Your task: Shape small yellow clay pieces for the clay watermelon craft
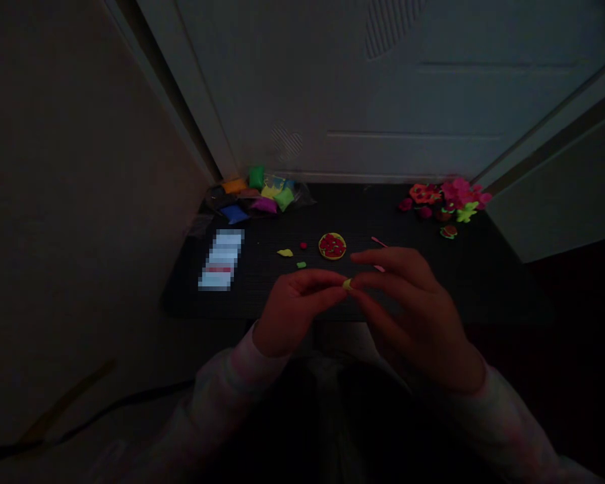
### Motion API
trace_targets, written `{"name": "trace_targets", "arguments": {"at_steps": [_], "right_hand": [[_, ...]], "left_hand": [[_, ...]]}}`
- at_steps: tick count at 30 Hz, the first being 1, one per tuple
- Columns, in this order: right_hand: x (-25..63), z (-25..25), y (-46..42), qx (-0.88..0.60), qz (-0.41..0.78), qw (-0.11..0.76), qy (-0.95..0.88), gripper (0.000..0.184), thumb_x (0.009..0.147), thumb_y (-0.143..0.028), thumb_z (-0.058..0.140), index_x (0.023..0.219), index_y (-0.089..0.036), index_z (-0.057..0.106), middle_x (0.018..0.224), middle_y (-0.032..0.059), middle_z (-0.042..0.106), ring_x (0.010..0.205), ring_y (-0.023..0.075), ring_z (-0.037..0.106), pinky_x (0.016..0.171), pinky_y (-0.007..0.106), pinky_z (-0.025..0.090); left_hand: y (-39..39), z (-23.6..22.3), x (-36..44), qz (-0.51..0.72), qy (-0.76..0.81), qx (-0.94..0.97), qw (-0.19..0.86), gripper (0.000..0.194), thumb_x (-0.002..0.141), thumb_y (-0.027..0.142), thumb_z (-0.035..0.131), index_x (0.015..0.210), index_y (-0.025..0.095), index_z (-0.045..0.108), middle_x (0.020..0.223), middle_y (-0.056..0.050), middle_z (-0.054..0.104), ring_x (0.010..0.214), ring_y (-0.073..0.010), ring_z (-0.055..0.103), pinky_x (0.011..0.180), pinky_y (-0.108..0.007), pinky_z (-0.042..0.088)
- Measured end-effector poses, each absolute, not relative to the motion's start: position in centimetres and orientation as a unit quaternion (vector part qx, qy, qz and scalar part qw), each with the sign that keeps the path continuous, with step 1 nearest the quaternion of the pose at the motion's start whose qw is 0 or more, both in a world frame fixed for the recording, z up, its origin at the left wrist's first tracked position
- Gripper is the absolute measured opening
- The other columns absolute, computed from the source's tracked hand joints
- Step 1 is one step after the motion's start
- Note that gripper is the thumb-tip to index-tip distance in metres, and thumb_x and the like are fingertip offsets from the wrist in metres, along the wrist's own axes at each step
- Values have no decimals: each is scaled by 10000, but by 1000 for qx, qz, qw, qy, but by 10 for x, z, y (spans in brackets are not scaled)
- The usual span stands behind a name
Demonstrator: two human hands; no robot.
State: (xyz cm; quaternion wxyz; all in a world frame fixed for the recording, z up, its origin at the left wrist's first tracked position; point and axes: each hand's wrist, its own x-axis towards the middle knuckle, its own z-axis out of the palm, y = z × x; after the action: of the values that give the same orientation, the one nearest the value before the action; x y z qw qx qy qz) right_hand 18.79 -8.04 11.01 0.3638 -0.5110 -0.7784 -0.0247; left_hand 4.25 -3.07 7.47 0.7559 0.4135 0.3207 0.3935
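Between the fingertips of both hands is a small piece of yellow modelling clay (347, 284). My left hand (295, 306) pinches it from the left. My right hand (413, 306) pinches it from the right, its index finger stretched out above. Just beyond them on the dark table lies a round clay pizza (332, 247) with a yellow rim and red top. Left of it are a red clay ball (303, 246), a yellow clay lump (285, 253) and a green clay bit (301, 265). A pink modelling tool (378, 240) lies partly behind my right hand.
Several colourful clay packets (265, 205) lie at the table's back left, above a bright, blurred-out phone-like rectangle (222, 260). Pink clay flowers (458, 193) and other small clay pieces stand at the back right. A white door (343, 87) rises behind the table (262, 296).
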Motion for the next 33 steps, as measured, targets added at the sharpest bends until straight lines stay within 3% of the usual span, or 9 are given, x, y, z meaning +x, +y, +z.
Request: {"name": "trace_targets", "arguments": {"at_steps": [6, 10, 19, 26, 33], "right_hand": [[187, 110, -82, -520, 7, 378, -766, 109, 796, -149, 527, 891, -187, 568, 1016, 89, 604, 972, 205, 535, 821, 403, 455], [187, 112, -83, -534, 31, 387, -751, 153, 794, -163, 529, 932, -206, 579, 1013, 82, 599, 966, 207, 549, 807, 405, 468], [191, 107, -78, -514, -50, 357, -778, 146, 776, -152, 553, 912, -195, 583, 1023, 93, 593, 974, 221, 534, 798, 407, 469], [191, 104, -78, -521, -73, 352, -774, 137, 772, -164, 568, 896, -219, 580, 1001, 71, 600, 942, 223, 543, 779, 415, 468], [192, 104, -77, -512, -42, 356, -780, 159, 774, -167, 568, 922, -224, 579, 1010, 74, 593, 950, 220, 542, 792, 421, 473]], "left_hand": [[-32, 76, 43, 426, 332, 448, 713, 77, 643, 199, 688, 716, 219, 704, 714, 21, 695, 687, -110, 605, 694, -235, 459], [-32, 78, 46, 435, 306, 368, 762, 55, 631, 182, 691, 680, 207, 699, 657, 31, 670, 641, -75, 573, 651, -202, 442], [-30, 77, 47, 369, 265, 237, 859, 76, 625, 138, 691, 701, 133, 684, 676, -1, 651, 646, -63, 571, 631, -179, 434], [-31, 78, 48, 399, 311, 267, 820, 143, 560, 120, 723, 693, 155, 683, 704, 11, 673, 690, -84, 585, 685, -211, 441], [-31, 78, 49, 405, 335, 317, 789, 101, 589, 182, 712, 685, 159, 690, 677, 7, 663, 641, -82, 554, 636, -225, 426]]}}
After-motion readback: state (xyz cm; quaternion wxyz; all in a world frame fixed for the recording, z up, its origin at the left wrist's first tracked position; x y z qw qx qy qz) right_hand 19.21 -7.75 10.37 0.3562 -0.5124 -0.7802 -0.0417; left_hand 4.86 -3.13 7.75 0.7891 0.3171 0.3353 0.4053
